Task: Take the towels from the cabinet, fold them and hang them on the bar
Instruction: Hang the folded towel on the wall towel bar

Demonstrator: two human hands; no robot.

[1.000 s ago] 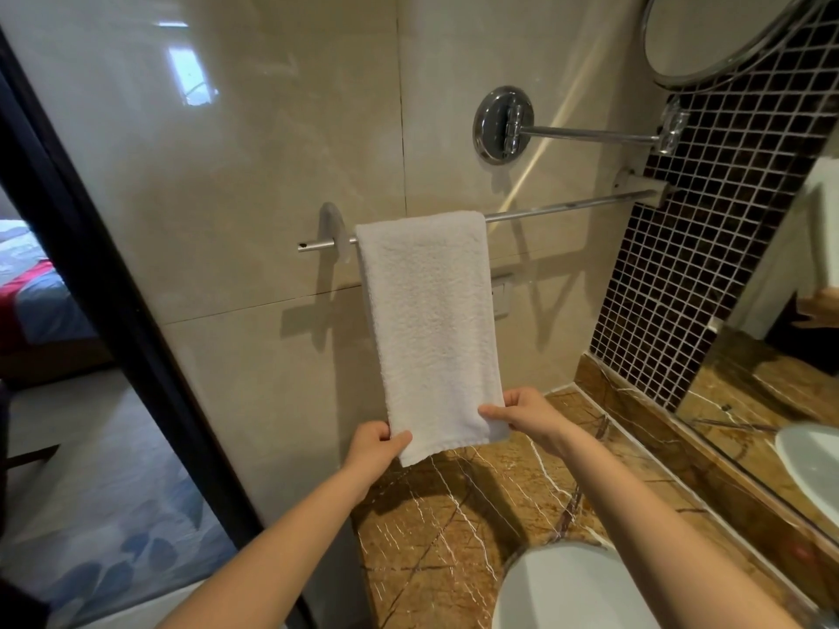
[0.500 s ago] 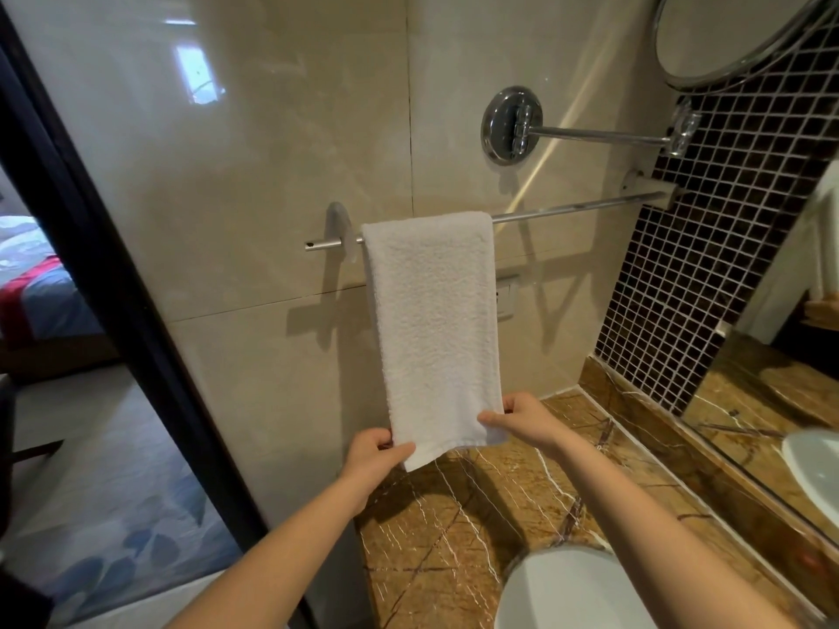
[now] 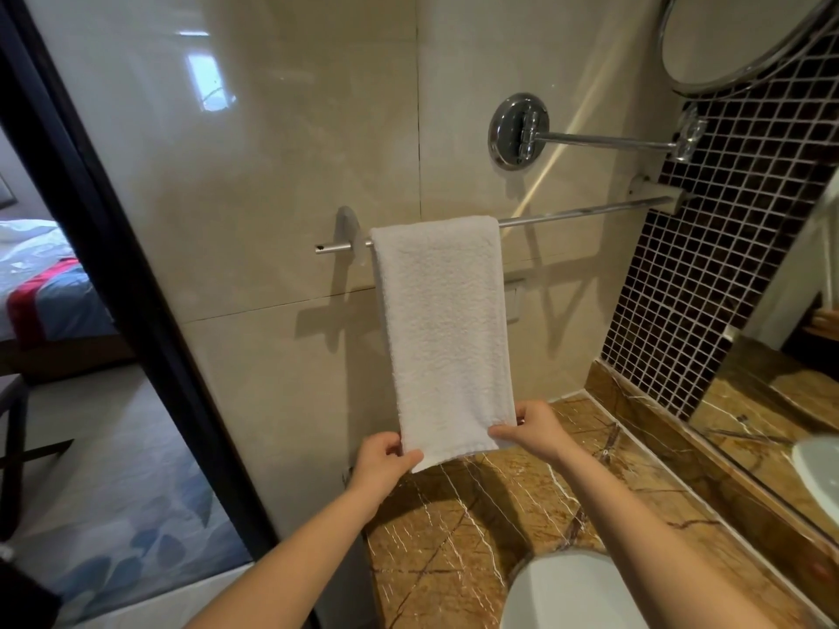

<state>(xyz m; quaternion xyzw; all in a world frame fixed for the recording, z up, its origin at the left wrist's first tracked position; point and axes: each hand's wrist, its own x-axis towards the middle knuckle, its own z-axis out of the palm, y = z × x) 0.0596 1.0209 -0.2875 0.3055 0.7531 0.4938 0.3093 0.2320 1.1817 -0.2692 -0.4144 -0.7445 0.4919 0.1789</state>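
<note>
A folded white terry towel (image 3: 442, 338) hangs over the slim chrome wall bar (image 3: 576, 214), near the bar's left end and just right of its left bracket, with its lower edge above the back edge of the brown veined marble counter (image 3: 454, 537). The left hand (image 3: 383, 460) pinches the towel's lower left corner between thumb and curled fingers, and the right hand (image 3: 533, 431) pinches the lower right corner likewise. A round white basin (image 3: 567, 592) sits at the counter's near edge.
</note>
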